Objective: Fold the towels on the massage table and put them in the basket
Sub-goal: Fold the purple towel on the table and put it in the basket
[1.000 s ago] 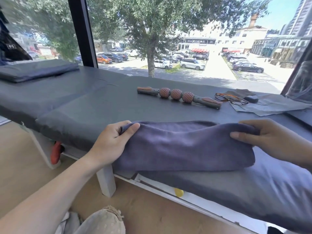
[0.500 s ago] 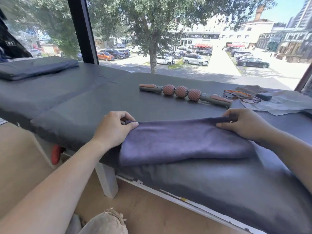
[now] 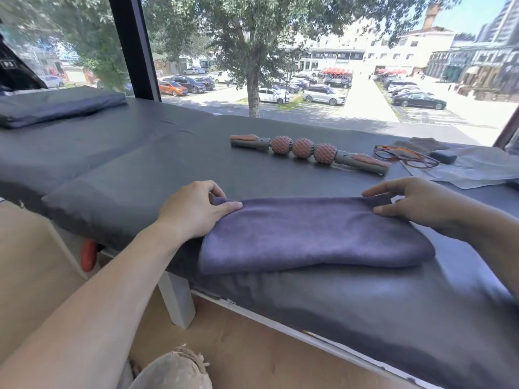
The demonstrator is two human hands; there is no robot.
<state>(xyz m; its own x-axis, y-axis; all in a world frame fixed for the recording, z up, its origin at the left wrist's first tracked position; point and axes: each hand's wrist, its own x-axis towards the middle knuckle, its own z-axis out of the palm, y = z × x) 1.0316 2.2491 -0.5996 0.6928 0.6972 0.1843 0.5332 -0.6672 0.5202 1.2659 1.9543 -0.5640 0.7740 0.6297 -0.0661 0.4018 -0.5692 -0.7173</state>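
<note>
The left hand (image 3: 193, 210) pinches the far left corner of the folded purple cloth towel (image 3: 309, 234). The right hand (image 3: 415, 203) pinches the far right corner, with both arms stretched forward over the grey padded tabletop (image 3: 168, 164).

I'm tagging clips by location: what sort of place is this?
Probably a massage or therapy room: a padded massage table beside a large street-facing window, with a massage roller stick lying on it.

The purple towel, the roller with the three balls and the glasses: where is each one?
purple towel (image 3: 311, 237): head view, middle of its folded top.
massage roller (image 3: 303, 148): head view, its middle ball.
glasses (image 3: 404, 156): head view, the frame's bridge.
</note>
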